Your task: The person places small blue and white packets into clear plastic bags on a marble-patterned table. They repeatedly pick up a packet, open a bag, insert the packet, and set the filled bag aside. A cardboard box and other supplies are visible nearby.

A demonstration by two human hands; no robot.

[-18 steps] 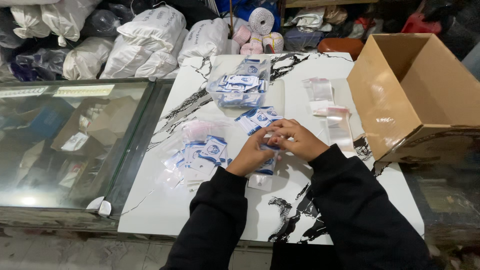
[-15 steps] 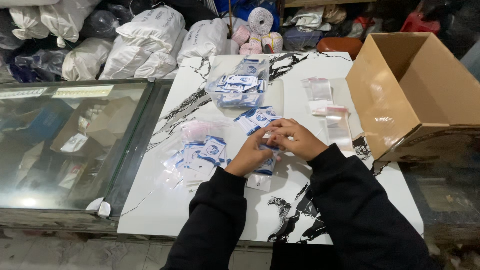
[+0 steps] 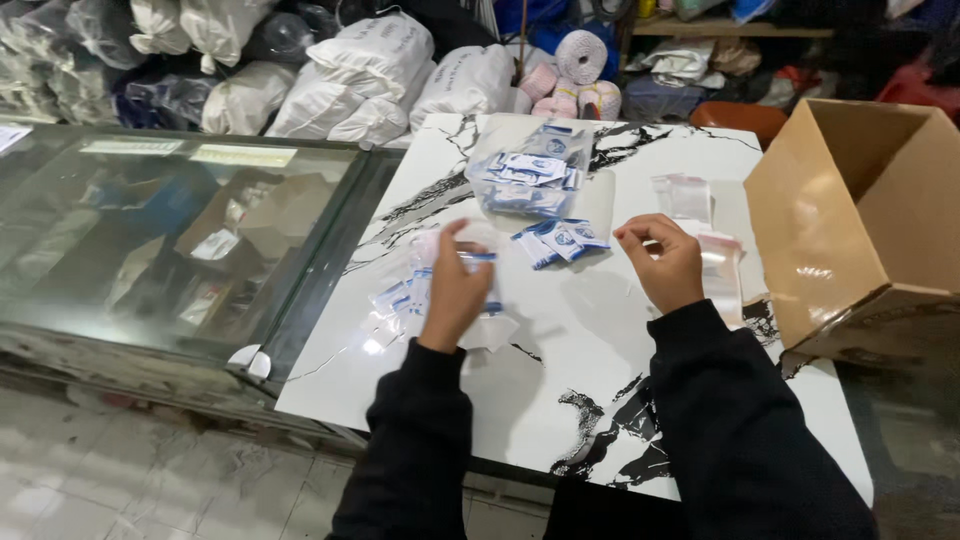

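While left hand (image 3: 455,290) pinches small clear packet (image 3: 478,262), right hand (image 3: 665,262) curled empty; clear bag (image 3: 530,175) holds blue-white sachets; cardboard box (image 3: 860,230) open on worktop (image 3: 590,340).

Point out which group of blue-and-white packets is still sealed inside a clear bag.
The bagged bundle farthest up the table; the packets near the left hand and the middle cluster lie loose.

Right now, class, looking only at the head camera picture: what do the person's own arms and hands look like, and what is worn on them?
Both arms are covered by long black sleeves of soft fabric, with ribbed cuffs ending at the wrists. The left hand and right hand are bare: no gloves, and no rings or watch can be seen.
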